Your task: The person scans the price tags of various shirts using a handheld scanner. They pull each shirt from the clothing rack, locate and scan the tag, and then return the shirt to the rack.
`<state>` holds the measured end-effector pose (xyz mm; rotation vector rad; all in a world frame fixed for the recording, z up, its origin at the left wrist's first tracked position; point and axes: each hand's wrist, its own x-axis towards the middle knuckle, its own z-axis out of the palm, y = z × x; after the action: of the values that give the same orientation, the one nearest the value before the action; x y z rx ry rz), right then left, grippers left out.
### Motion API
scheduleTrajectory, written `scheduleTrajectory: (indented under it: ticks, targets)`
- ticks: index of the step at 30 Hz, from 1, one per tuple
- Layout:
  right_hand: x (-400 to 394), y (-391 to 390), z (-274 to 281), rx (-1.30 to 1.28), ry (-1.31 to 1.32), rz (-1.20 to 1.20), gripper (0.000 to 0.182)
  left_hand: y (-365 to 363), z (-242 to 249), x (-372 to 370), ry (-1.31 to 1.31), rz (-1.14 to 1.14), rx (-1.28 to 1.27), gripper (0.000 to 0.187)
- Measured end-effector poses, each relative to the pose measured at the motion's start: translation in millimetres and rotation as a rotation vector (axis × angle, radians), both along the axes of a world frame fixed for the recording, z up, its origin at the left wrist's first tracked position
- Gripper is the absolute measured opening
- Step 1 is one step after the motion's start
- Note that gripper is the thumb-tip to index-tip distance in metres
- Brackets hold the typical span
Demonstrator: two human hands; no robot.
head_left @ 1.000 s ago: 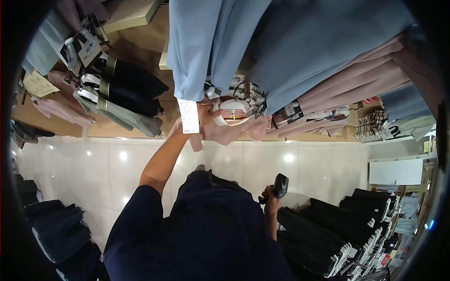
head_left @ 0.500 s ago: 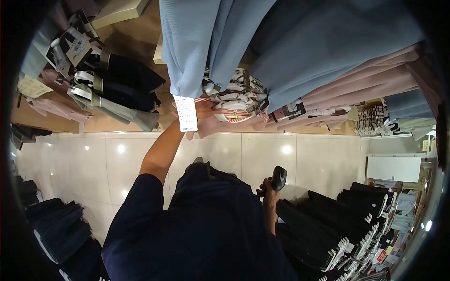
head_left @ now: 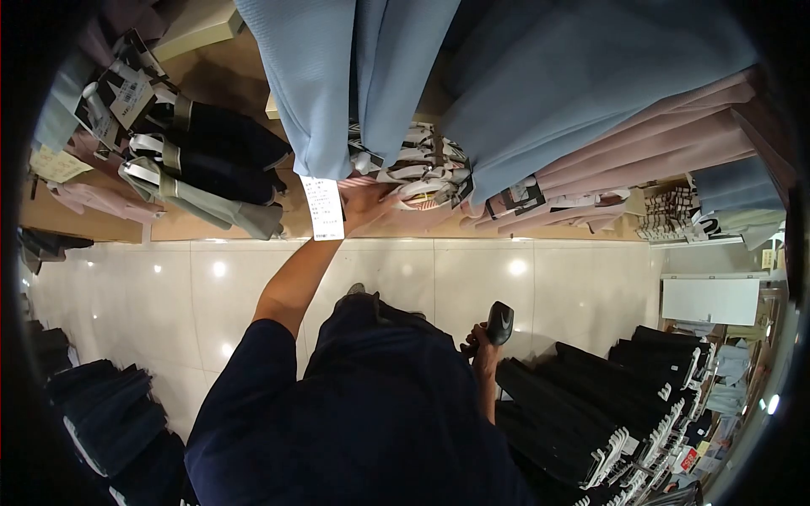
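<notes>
My left hand [head_left: 366, 205] reaches into the row of hanging clothes, its fingers bent in at a pink-and-white striped waistband [head_left: 418, 202]. What they grip there is hidden. A long white printed label [head_left: 322, 207] hangs in front of the wrist, below a light blue garment [head_left: 314, 101]. Low on the right, away from the rack, my right hand [head_left: 483, 341] is wrapped round the handle of a black handheld barcode scanner [head_left: 500, 322].
Dark and pale green garments [head_left: 211, 190] with tags hang at left. Blue and pink clothes [head_left: 591, 110] fill the rack to the right. Behind me, black trousers [head_left: 557, 405] hang on white hangers. Tiled floor [head_left: 481, 270] lies between the racks.
The light blue garment and its white label have shifted left. My left hand has moved slightly and more of it shows beside the label. The scanner stays almost where it was.
</notes>
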<state>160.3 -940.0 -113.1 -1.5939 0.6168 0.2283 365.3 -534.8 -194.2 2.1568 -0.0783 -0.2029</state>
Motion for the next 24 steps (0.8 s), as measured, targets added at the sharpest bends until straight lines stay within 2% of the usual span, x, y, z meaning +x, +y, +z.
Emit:
scheduleTrajectory:
  ticks: [1,4,6,7,10,12,16,20,22,24]
  targets:
    - [-0.7,-0.4,0.8,0.018,-0.003,-0.007,0.021,-3.3,-15.0,4.3,-0.143,0.097,-0.069,0.053]
    - [-4.4,-12.4,-13.3,-0.015,-0.041,0.016,0.021,7.4,-58.9,28.5,-0.186,0.145,0.029,0.043]
    - [-8.5,-17.9,-21.4,0.021,-0.016,-0.024,0.02,5.6,-52.8,25.8,-0.355,0.157,0.257,0.032]
    - [-10.4,-20.3,-25.1,0.039,-0.004,-0.044,0.019,3.1,-49.5,25.0,-0.336,0.19,0.336,0.031]
    - [-15.5,-23.8,-32.7,0.047,-0.002,-0.092,0.021,-3.3,-4.5,11.2,-0.396,0.29,0.584,0.031]
    - [-19.1,-21.1,-29.3,0.038,0.002,-0.092,0.021,-3.4,-0.1,5.9,-0.454,0.298,0.64,0.035]
    - [-21.9,-16.3,-21.7,0.044,0.024,-0.1,0.022,21.4,-52.2,13.1,-0.47,0.204,0.525,0.043]
    - [-24.9,-13.7,-18.8,0.027,0.0,-0.116,0.023,19.5,-40.0,8.6,-0.465,0.21,0.374,0.043]
    - [-28.2,-11.7,-16.4,0.041,0.013,-0.132,0.023,15.4,-21.4,8.1,-0.423,0.211,0.453,0.041]
    - [-29.5,-10.2,-15.6,0.051,0.017,-0.14,0.024,12.0,-22.7,12.2,-0.489,0.213,0.509,0.04]
